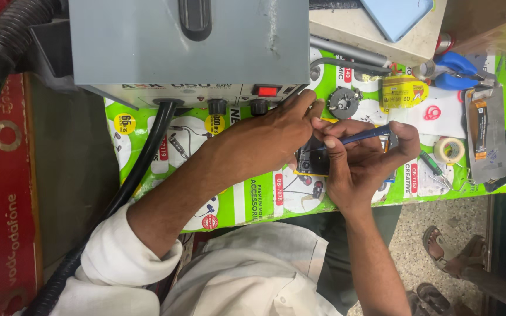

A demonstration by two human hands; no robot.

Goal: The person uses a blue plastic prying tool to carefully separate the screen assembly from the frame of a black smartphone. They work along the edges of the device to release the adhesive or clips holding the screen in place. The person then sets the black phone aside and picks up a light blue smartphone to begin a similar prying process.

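left hand (265,137): we see it lying palm-down over the small dark phone body (311,159), fingers curled and pressed together onto its top edge, pinning it to the mat.
right hand (361,167): fingers closed in a pinch round the blue-handled screwdriver (365,136); thumb and forefinger clamp the shaft, tip pointing toward the left hand.
phone body: sits between both hands, mostly covered; we make out a dark face with a round camera ring just under the left fingertips. Whether the tip touches it, we cannot tell.
work surface: green and white printed cardboard mat (253,199), under both hands.
beyond left hand: grey metal box-shaped station (188,47) with a red rocker switch (267,90) and black knobs, just past the knuckles; thick black hose (130,181) runs from it alongside the left forearm.
beyond right hand: round grey toothed part (344,102) near the fingertips; yellow flat packet (404,92) further out; blue-handled pliers (458,70) past that.
outer side of right hand: small roll of pale tape (450,150), well apart; grey flat pouch (488,140) beyond it; green-handled tool (431,164) near the thumb side.
sleeves: white shirt sleeve (118,257) rolled up the left forearm.
floor: sandalled feet of another person (452,257) below the right forearm, well apart.
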